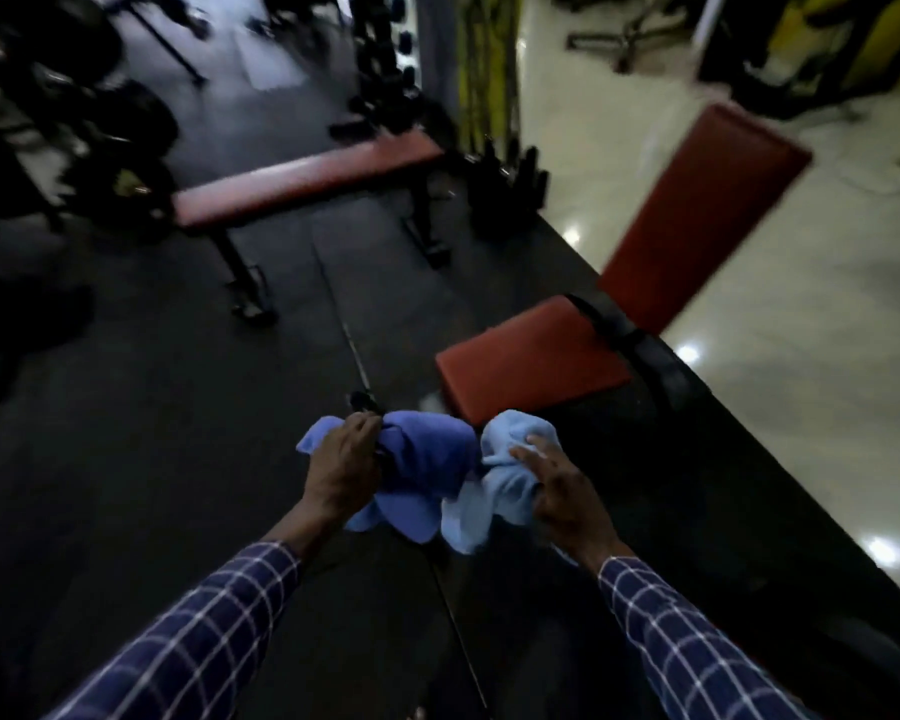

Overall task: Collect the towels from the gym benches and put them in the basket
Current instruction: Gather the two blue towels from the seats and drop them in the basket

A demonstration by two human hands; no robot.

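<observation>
Gripping a bunched dark blue towel (427, 459), the fingers (360, 424) of the left hand (341, 472) are curled tight round a gathered fold at its upper edge, and the rest of the cloth hangs below the fist. The right hand (562, 491) holds a light blue towel (510, 483): its upper fingers (530, 453) lie fairly straight across the crumpled top, while the lower ones seem to pinch the cloth from beneath, though blur hides the exact contact. The two towels touch, held side by side in front of the body above the dark floor (152, 459). Checked sleeves (204, 626) cover both forearms.

Just beyond the hands stands an inclined red desk (531, 366) with a raised back pad (697, 215). A flat red desk (307, 184) stands farther off to the left. Neither carries a towel on the surfaces that show. A pale tiled floor (801, 356) lies to the right. No basket is in view.

Handling, as judged: the towels look light, soft and limp. They will drape and trail from any single hold and could slip loose at a hanging corner. A full-fist hold on the gathered middle suits them best, and both might be bundled into one hand. Nothing about them looks fragile, so a plain drop into the basket should serve.
</observation>
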